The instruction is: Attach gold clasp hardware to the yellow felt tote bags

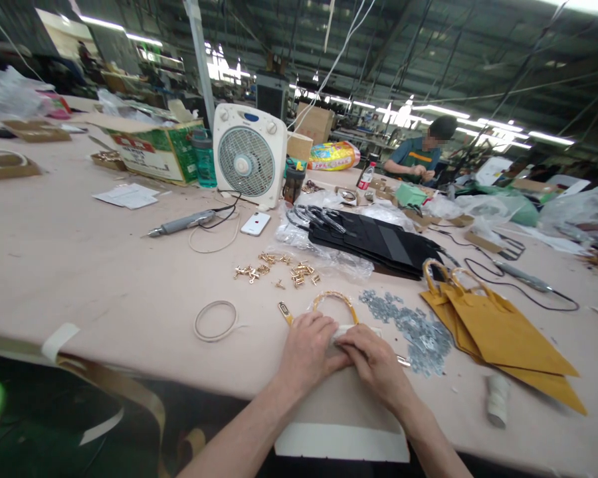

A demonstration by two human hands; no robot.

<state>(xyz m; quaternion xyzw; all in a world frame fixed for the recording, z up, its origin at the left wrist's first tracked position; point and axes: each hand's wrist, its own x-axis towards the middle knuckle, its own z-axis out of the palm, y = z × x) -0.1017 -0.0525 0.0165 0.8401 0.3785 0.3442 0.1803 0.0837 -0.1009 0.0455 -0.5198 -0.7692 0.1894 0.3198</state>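
Observation:
A pale bag panel (346, 405) lies at the table's front edge, its white lower border between my forearms. At its top stands an arched yellow handle (336, 297) in clear wrapping. My left hand (309, 345) is closed over the upper edge, fingers together. Close beside it, my right hand (373, 362) has bent fingers pressed onto the same edge, near a whitish strip; the fingertips partly hide what they grip. A yellow tab with a metal fitting (284, 311) pokes out left of my left hand, and another metal fitting (403, 360) shows right of my right hand.
Grey metal plates (418, 332) and gold hardware (301, 273) lie beyond my hands. A tape ring (216, 321) sits left, yellow bags (508, 325) and a roll (498, 400) right. Black bags (379, 242), a phone (256, 224), an electric screwdriver (182, 223) and a fan (249, 156) stand farther back. Opposite works a person (416, 156).

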